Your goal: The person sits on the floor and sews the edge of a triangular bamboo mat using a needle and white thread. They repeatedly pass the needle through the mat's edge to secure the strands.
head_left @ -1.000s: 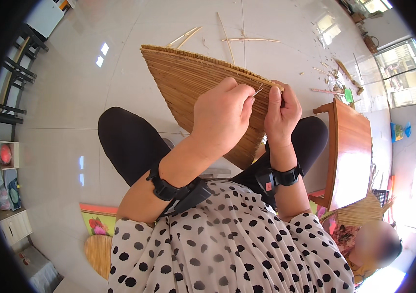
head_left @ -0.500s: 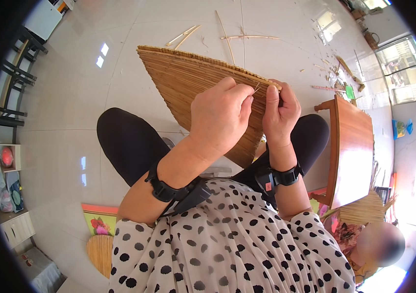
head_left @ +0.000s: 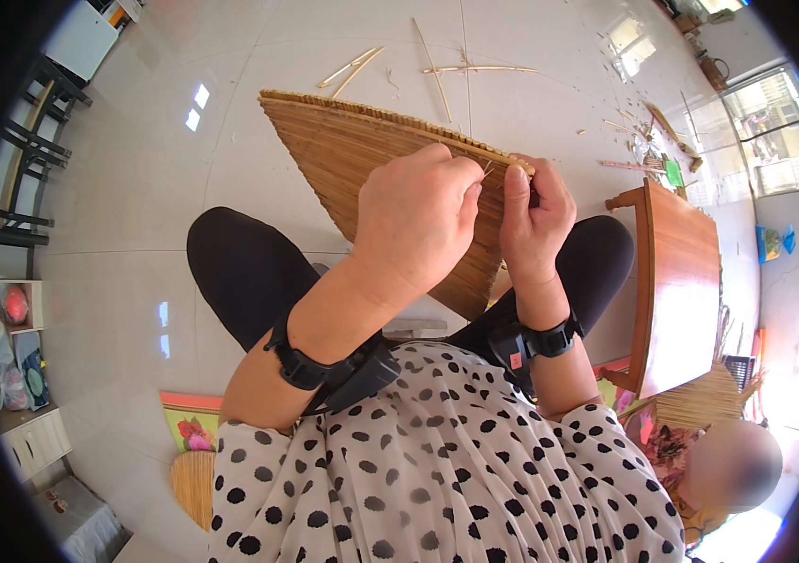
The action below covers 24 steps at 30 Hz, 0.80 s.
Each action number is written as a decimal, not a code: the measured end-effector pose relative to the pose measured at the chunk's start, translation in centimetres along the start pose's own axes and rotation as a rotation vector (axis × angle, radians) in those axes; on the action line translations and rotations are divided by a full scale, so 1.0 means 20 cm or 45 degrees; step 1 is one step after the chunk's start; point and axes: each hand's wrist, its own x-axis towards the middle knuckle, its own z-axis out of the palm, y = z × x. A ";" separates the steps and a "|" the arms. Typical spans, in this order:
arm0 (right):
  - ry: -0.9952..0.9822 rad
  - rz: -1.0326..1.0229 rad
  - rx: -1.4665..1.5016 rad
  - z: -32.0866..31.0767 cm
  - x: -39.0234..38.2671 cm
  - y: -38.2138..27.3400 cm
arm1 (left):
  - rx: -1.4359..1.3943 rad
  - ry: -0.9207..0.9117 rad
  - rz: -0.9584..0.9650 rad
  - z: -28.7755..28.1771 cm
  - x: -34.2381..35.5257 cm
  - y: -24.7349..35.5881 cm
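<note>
A flat, angular brown panel of narrow reed strips (head_left: 324, 150), with a thick ridged top edge, is held tilted above my knees. My left hand (head_left: 414, 211) is closed in front of it, pinching a thin pale needle-like piece (head_left: 486, 170) between thumb and index finger near the panel's right part. My right hand (head_left: 535, 220) grips the panel's right corner, thumb raised at the edge and fingers curled round behind. I cannot make out exactly what the thin piece is; my left hand's lower fingers are hidden.
Loose straw pieces (head_left: 479, 69) and scraps (head_left: 664, 159) lie on the tiled floor (head_left: 136, 169). A wooden table (head_left: 681, 281) stands at right, another person (head_left: 671, 469) sits at lower right, stacked black stools (head_left: 29, 155) and a shelf (head_left: 15, 366) line the left.
Both hands and the panel have shifted slightly leftward, with the panel's left tip a little lower. The grips look the same.
</note>
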 end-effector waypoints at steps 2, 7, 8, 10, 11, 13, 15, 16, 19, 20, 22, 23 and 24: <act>-0.011 -0.012 -0.027 0.00 -0.01 -0.04 | -0.016 -0.007 0.011 -0.01 0.00 0.00; -0.063 -0.057 0.001 -0.01 -0.04 -0.08 | -0.132 0.014 -0.021 -0.04 -0.05 0.00; -0.086 -0.068 0.024 -0.01 -0.03 -0.09 | -0.163 0.020 -0.035 -0.06 -0.07 0.00; -0.197 -0.117 0.200 -0.02 -0.04 -0.12 | -0.194 0.014 -0.093 -0.11 -0.13 -0.01; -0.252 -0.143 0.291 -0.02 -0.04 -0.13 | -0.208 0.012 -0.124 -0.14 -0.16 0.00; -0.314 -0.118 0.387 -0.02 -0.09 -0.13 | -0.191 -0.037 -0.180 -0.22 -0.21 0.02; -0.369 -0.131 0.462 0.00 -0.13 -0.14 | -0.206 -0.059 -0.207 -0.27 -0.27 0.03; -0.358 -0.157 0.463 0.01 -0.14 -0.16 | -0.204 -0.070 -0.223 -0.29 -0.29 0.04; -0.312 -0.236 0.458 0.04 -0.19 -0.20 | -0.154 -0.106 -0.230 -0.36 -0.34 0.07; -0.316 -0.273 0.457 0.05 -0.20 -0.22 | -0.143 -0.105 -0.250 -0.37 -0.36 0.08; -0.328 -0.357 0.442 0.05 -0.21 -0.24 | -0.133 -0.092 -0.286 -0.39 -0.41 0.09; -0.296 -0.409 0.457 0.07 -0.22 -0.26 | -0.102 -0.100 -0.272 -0.40 -0.42 0.10; -0.305 -0.418 0.470 0.07 -0.22 -0.26 | -0.084 -0.094 -0.281 -0.41 -0.43 0.10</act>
